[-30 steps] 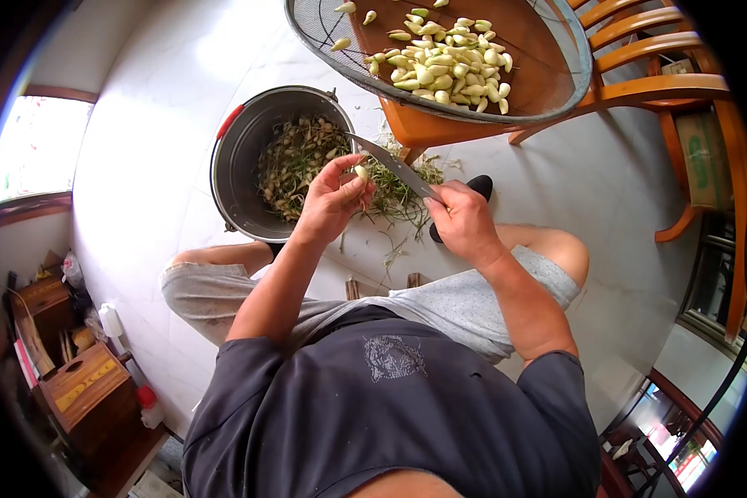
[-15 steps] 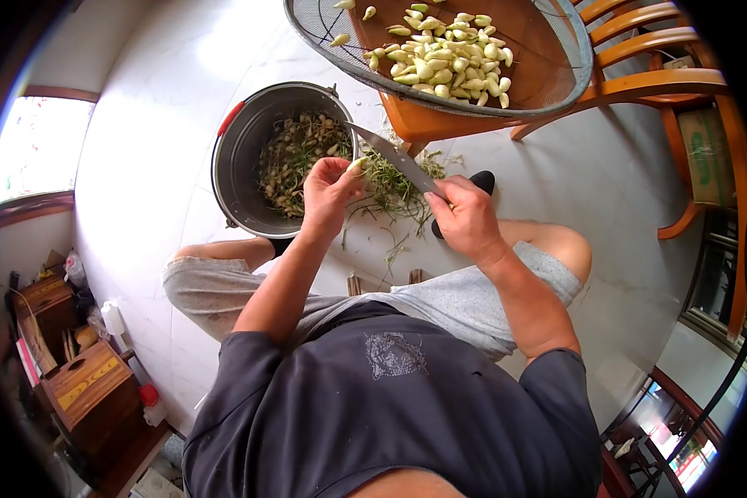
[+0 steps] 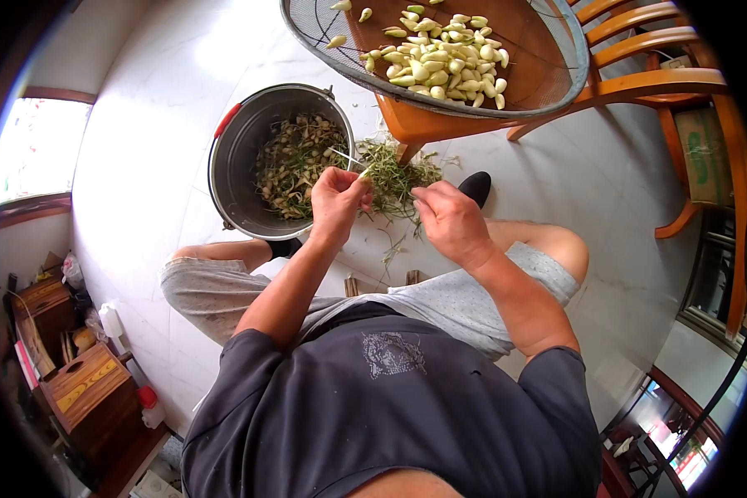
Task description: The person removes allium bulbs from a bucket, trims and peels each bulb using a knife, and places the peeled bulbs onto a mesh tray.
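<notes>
My left hand (image 3: 336, 203) is closed in a pinch on a small pale bulb (image 3: 364, 173), beside the bucket's right rim. My right hand (image 3: 452, 220) is closed around the handle of a knife (image 3: 345, 156); turned nearly edge-on, the blade shows mostly as a thin bright line by the left fingertips. Under and beyond both hands lies a heap of green trimmings (image 3: 398, 176) on the floor. The grey metal bucket (image 3: 224, 178) holds many untrimmed bulbs (image 3: 295, 170) with stalks and roots.
A round mesh sieve (image 3: 324, 50) with many cleaned whitish bulbs (image 3: 448, 62) rests on a wooden chair (image 3: 415, 124) ahead. My dark shoe (image 3: 476, 187) is right of the trimmings. Wooden boxes (image 3: 91, 386) stand at lower left, and a cardboard carton (image 3: 705, 158) is at right.
The knife has turned from showing its broad blade to nearly edge-on. My right hand has shifted slightly left and down; my left hand, with the bulb, slightly right and down.
</notes>
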{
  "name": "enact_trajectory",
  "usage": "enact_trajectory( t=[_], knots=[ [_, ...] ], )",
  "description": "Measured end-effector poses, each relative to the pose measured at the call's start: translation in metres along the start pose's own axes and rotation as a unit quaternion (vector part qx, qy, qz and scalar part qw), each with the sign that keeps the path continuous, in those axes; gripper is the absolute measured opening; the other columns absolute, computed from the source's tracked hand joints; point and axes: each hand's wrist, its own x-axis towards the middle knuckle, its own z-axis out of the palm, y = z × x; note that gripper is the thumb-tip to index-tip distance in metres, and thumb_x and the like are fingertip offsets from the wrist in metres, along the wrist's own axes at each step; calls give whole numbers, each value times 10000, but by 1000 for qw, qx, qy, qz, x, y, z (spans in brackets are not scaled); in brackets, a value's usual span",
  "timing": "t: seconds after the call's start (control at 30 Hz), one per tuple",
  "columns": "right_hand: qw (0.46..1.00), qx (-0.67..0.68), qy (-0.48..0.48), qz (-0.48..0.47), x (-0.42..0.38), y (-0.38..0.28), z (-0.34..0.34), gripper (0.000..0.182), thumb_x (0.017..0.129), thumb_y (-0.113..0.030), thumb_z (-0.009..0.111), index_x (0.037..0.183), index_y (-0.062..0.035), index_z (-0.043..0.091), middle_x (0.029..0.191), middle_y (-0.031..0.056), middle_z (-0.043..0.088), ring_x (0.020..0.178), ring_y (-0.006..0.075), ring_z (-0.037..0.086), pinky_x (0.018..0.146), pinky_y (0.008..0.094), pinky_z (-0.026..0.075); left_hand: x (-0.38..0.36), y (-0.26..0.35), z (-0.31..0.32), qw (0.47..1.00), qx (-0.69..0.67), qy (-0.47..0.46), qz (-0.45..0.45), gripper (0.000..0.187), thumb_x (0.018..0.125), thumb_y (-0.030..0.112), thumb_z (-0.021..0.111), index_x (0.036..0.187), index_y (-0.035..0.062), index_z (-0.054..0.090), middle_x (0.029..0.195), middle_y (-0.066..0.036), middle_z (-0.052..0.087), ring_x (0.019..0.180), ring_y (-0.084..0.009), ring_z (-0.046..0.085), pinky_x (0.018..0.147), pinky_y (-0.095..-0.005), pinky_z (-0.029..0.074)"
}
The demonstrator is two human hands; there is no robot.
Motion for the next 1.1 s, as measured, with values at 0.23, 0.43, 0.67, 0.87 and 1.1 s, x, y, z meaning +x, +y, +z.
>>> enact_trajectory(
  t=[0.23,0.43,0.67,0.87,1.1],
  knots=[
    [997,-67,-4,-32,-4,0,2,168,797,-74,587,949,-44,652,827,99,593,723,290,616,633,366,514,2,-8,0,994,73,34,81,167,832,58,638,799,34,475,649,-40,584,515,-80,543,465,-220,471],
    [993,-106,-8,-51,-4,2,4,166,788,-57,574,946,-45,623,810,97,558,708,284,609,613,369,514,1,-10,2,991,79,40,98,167,837,69,636,797,42,476,620,-13,569,504,-60,519,444,-205,425],
    [994,-101,-9,-42,-6,1,3,147,784,-60,558,916,-36,619,821,117,564,732,306,609,634,394,511,3,-10,0,989,100,30,101,157,835,74,642,795,41,494,598,-8,557,473,-59,500,411,-207,388],
    [968,-154,-126,153,-10,39,-9,149,805,-82,492,774,-6,617,836,200,605,812,380,599,742,462,485,0,11,-3,996,43,-23,72,121,845,75,660,837,29,549,696,-58,614,562,-96,549,502,-228,448],
    [976,-102,-151,118,-1,37,-10,137,808,-129,552,768,-10,608,823,205,609,821,384,593,748,462,470,8,87,23,982,-117,-128,69,157,840,82,676,885,-2,551,729,-83,612,558,-109,565,485,-215,455]
  ],
)
